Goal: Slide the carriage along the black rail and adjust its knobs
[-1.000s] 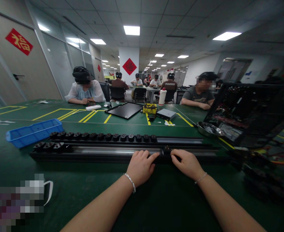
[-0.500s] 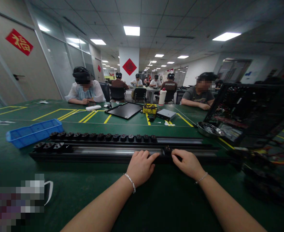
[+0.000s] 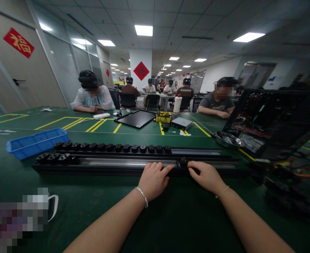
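Observation:
A long black power track (image 3: 104, 171) with a shiny metal channel lies across the table in front of me. My left hand (image 3: 153, 179) rests over its front edge, fingers stretched across the channel and the index finger pointing right. With thumb and fingertips together, my right hand (image 3: 206, 175) grips the right side of a small black socket module (image 3: 183, 161) seated in the channel. Several similar modules sit at the left end of this track. Behind it, a second black track (image 3: 197, 151) carries a row of several modules, with bare channel at its right.
A blue plastic bin (image 3: 37, 142) stands at the left. To the right are a metal bowl (image 3: 225, 140), an open black computer case (image 3: 273, 123) and loose cables. Beyond lie a dark panel (image 3: 135, 118), a grey box (image 3: 181, 122) and a bottle (image 3: 177, 104). Co-workers sit farther back.
My head view has tilted slightly, shifting the scene a little. Both hands stay at nearly the same places on the track and the socket module.

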{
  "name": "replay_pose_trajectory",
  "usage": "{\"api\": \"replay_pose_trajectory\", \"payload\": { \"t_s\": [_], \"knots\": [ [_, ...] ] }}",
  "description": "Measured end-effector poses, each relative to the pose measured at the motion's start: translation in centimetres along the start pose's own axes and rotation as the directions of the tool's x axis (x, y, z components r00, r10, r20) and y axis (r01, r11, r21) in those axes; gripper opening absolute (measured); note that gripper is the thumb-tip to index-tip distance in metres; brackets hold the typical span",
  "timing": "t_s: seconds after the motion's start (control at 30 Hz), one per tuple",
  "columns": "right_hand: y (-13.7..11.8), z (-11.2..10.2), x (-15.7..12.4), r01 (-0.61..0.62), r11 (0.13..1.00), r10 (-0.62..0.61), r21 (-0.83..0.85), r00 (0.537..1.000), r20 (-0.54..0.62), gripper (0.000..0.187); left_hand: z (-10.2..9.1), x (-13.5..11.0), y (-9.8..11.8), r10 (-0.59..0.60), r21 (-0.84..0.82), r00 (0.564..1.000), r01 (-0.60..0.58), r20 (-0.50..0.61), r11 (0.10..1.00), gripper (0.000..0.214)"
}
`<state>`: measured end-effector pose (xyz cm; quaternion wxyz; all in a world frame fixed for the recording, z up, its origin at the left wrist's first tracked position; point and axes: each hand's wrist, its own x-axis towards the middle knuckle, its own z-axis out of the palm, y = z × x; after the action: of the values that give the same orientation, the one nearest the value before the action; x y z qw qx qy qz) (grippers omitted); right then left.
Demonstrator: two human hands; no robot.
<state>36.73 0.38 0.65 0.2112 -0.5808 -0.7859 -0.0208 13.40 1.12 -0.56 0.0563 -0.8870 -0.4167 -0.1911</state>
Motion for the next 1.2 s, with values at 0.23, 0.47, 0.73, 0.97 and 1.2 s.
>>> {"api": "replay_pose_trajectory", "payload": {
  "t_s": [0.23, 0.47, 0.73, 0.97, 1.2],
  "knots": [
    [0.2, 0.0, 0.0, -0.008, 1.000, 0.008, -0.009, 1.000, -0.025, 0.021, 0.0, -0.1, 0.0, 0.006, 0.004, 1.000, -0.006, -0.018, 1.000, 0.046],
    [0.1, -0.1, 0.0, -0.009, 1.000, 0.008, -0.017, 0.998, -0.060, 0.021, -0.1, 0.0, 0.1, 0.013, 0.007, 1.000, -0.013, -0.027, 1.000, 0.045],
    [1.2, -0.2, -0.1, 0.031, 1.000, -0.031, 0.002, 0.997, -0.070, 0.024, 0.4, -0.2, 0.2, 0.013, -0.024, 0.997, -0.014, -0.071, 1.000, 0.047],
    [1.9, -1.2, -0.4, -0.003, 0.996, -0.002, 0.085, 0.998, 0.059, 0.028, 0.7, -0.3, 0.3, 0.006, -0.044, 0.994, -0.011, -0.111, 0.999, 0.049],
    [1.7, -1.4, -0.3, -0.031, 0.994, 0.024, 0.104, 0.997, 0.068, 0.026, 0.4, -0.4, 0.3, 0.006, -0.038, 0.998, -0.009, -0.070, 0.999, 0.051]
  ]
}}
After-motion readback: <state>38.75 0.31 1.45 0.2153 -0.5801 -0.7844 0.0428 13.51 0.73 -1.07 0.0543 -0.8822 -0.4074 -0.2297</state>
